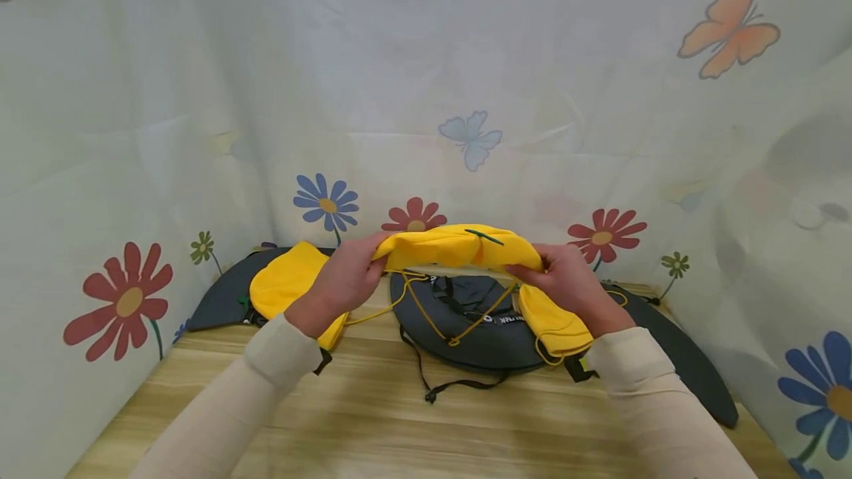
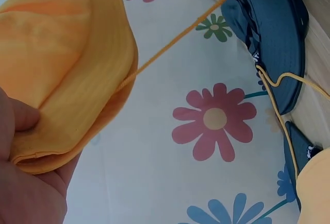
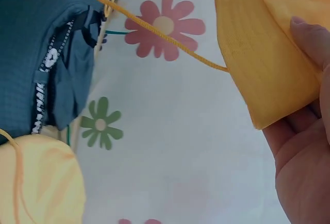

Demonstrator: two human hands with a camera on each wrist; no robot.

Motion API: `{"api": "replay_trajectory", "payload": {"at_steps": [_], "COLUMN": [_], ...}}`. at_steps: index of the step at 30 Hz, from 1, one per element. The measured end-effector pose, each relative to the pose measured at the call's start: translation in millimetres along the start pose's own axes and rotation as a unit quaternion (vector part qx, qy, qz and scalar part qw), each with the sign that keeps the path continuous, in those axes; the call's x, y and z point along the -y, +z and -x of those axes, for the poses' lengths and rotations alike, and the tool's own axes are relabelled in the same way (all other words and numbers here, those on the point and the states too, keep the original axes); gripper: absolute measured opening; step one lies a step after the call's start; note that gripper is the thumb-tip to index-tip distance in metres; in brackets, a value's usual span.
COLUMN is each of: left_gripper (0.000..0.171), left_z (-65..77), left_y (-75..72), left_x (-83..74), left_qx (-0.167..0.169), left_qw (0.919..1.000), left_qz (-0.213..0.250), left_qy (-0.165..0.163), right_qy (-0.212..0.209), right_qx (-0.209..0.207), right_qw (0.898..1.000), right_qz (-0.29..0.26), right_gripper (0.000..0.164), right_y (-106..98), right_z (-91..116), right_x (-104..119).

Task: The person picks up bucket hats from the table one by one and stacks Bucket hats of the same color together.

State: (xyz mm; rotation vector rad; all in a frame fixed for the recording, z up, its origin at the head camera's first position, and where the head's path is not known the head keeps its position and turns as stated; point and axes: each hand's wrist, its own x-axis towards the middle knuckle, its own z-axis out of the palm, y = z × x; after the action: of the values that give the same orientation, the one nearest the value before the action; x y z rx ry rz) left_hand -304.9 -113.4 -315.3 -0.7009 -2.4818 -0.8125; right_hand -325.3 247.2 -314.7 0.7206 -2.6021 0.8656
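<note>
Both hands hold a yellow cloth hat (image 1: 459, 246) up above the table, stretched level between them. The left hand (image 1: 349, 277) grips its left end, and in the left wrist view the thumb lies on the folded brim (image 2: 98, 95) with fingers underneath. At the other end the right hand (image 1: 572, 281) pinches the brim, thumb on top in the right wrist view. A small green mark (image 1: 484, 236) shows on the crown. From the hat a yellow chin cord (image 1: 426, 314) hangs in a V, gathered at a small knot or slider.
Behind the held hat lies a dark wide-brimmed hat (image 1: 466, 357) with a black strap (image 1: 472, 384). Another yellow hat (image 1: 286, 279) rests over a dark hat (image 1: 222, 294) at left. Right of centre are a yellow hat (image 1: 555, 324) and a dark brim (image 1: 685, 361). A flowered curtain (image 1: 399, 58) surrounds the wooden table (image 1: 373, 420).
</note>
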Motion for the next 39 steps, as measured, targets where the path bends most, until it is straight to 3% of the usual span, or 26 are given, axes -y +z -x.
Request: {"api": "replay_trajectory", "payload": {"at_steps": [5, 11, 19, 29, 34, 39], "left_gripper": [0.028, 0.025, 0.022, 0.023, 0.026, 0.026], "left_z": [-1.3, -3.3, -3.2, -2.1, 9.3, 36.5], "left_y": [-11.8, -32.4, -65.4, -92.1, -97.0, -92.5], "left_x": [4.4, 18.2, 37.8, 54.3, 60.5, 73.6], "left_qx": [0.01, 0.014, -0.024, -0.032, -0.02, 0.008], "left_qw": [0.9994, 0.9974, 0.9974, 0.9984, 0.9983, 0.9988], "left_qz": [0.032, 0.068, 0.052, 0.019, 0.017, 0.005], "left_qy": [-0.007, -0.021, -0.043, -0.043, -0.052, -0.048], "right_qy": [-0.03, -0.036, -0.023, -0.049, -0.05, -0.058], "right_qx": [-0.011, -0.028, -0.024, -0.029, -0.033, -0.014], "right_qw": [0.999, 0.999, 0.998, 0.996, 0.995, 0.995], "right_qz": [0.02, 0.021, -0.057, -0.062, -0.073, -0.08], "right_gripper": [0.026, 0.026, 0.032, 0.032, 0.029, 0.026], "right_y": [-11, -17, -8, 8, 20, 44], "right_z": [-1, -1, -9, -17, -13, 2], "right_x": [10, 26, 50, 75, 83, 85]}}
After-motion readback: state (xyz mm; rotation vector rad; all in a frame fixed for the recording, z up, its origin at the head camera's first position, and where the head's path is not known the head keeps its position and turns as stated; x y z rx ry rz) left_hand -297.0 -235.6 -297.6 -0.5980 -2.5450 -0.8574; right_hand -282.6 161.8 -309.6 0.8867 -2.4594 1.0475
